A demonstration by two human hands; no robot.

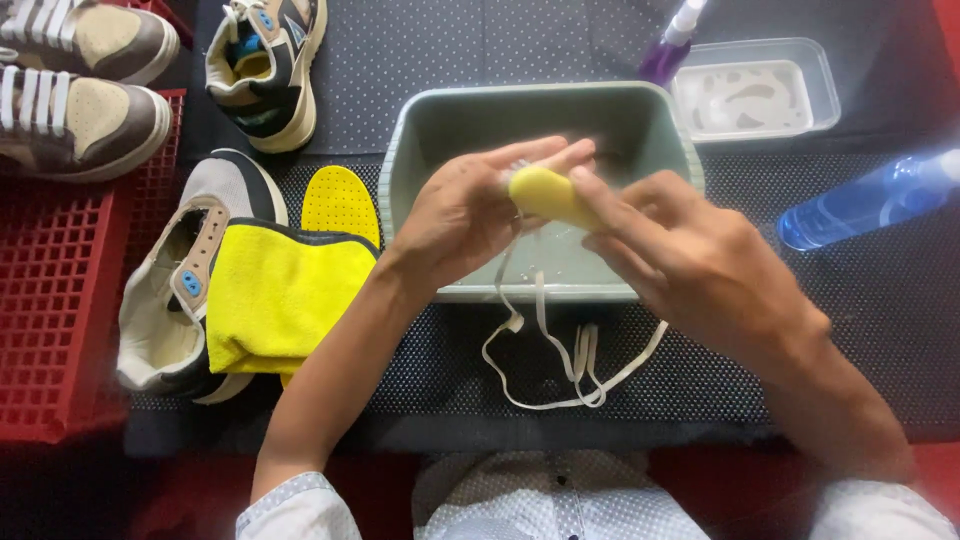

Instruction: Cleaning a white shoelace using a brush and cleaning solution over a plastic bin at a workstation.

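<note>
My right hand (690, 255) grips a yellow brush or sponge (548, 193) over a grey-green plastic basin (420, 130). My left hand (462, 215) faces it, fingers pressed against the yellow piece and pinching a white shoelace (545, 345). The lace hangs from the hands over the basin's near rim and loops on the dark dotted mat. Water lies in the bottom of the basin.
A beige and black sneaker (175, 290) lies at left under a folded yellow cloth (275, 295), beside a yellow insole (340, 200). More sneakers sit on a red crate (60, 330) and behind. A blue spray bottle (865, 200), a purple one (670, 45) and a clear tray (755, 90) stand at right.
</note>
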